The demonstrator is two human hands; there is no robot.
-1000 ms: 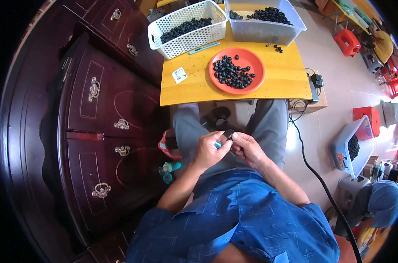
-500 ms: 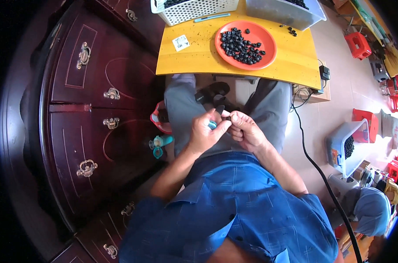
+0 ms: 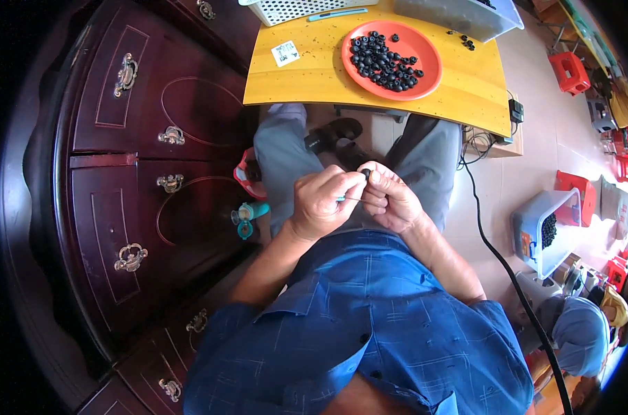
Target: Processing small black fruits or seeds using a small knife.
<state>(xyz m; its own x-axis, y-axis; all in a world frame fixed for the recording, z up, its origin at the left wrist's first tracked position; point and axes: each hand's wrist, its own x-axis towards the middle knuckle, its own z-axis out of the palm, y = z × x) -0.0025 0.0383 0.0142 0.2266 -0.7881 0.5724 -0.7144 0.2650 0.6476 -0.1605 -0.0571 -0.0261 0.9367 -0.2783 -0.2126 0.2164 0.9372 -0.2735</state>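
Above my lap, both hands are close together. My left hand [image 3: 326, 202] is closed around a small knife [image 3: 341, 199] with a teal handle; its thin blade points toward my right hand, seen nearly edge-on. Between the thumb and fingers of my right hand [image 3: 395, 199] is a small black round piece [image 3: 366, 172]. Beyond my knees, an orange-red plate [image 3: 430, 68] on the yellow table [image 3: 296, 88] bears many similar black round pieces [image 3: 383, 62], some with a hole in the middle.
On the table are a white perforated basket [image 3: 293, 10], a clear bin [image 3: 452, 21], a teal pen-like tool [image 3: 338, 14], a printed white card [image 3: 285, 53] and loose black pieces. Dark red drawers [image 3: 182, 131] stand at left. A black cable [image 3: 487, 242] and another bin [image 3: 528, 235] are right.
The left hand has turned, so the knife's dark blade, broad and pointing up before, now shows as a thin line toward the right hand. The black piece sits slightly higher in the right fingertips.
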